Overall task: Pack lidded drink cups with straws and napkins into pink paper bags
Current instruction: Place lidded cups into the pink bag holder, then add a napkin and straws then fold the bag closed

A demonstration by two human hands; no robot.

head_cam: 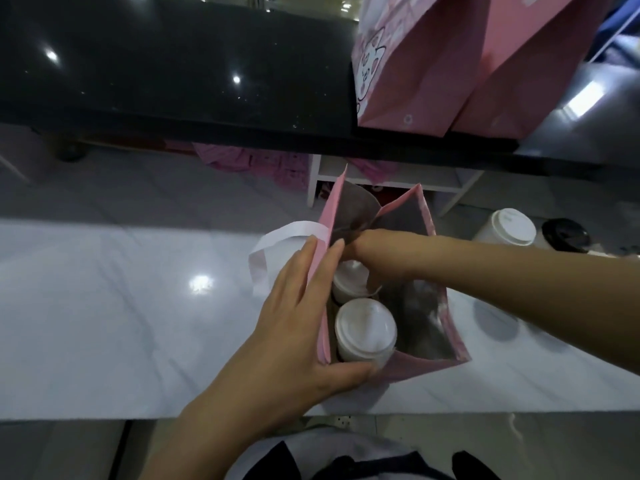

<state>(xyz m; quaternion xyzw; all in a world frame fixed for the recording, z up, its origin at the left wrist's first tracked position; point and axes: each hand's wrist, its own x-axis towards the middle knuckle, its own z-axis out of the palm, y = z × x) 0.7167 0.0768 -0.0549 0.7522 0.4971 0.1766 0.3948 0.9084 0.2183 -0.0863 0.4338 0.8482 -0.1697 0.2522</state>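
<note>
A: While the pink bag [415,370] stood on the white counter [104,306], what was listed around it?

B: Item: two more pink bags [415,81] upright on the black counter [173,64] behind. Item: one white-lidded cup [509,226] to the right, well apart, a black lid [566,233] just beside it. Nothing lay across the bag's mouth but the right forearm.

A: And the bag's lie?

B: Mouth up, long axis running away from the person, white handle [277,237] folded out to the left. Inside, along the left wall: near cup [365,329] and far cup [349,277], both upright, lids up, one behind the other.

A: Hands?

B: Left hand [294,323]: fingers straight, flat against the outside of the left wall, thumb across the near corner. Right hand [374,251]: down inside the mouth over the far cup, fingers hidden; whether they held anything could not be told
</note>
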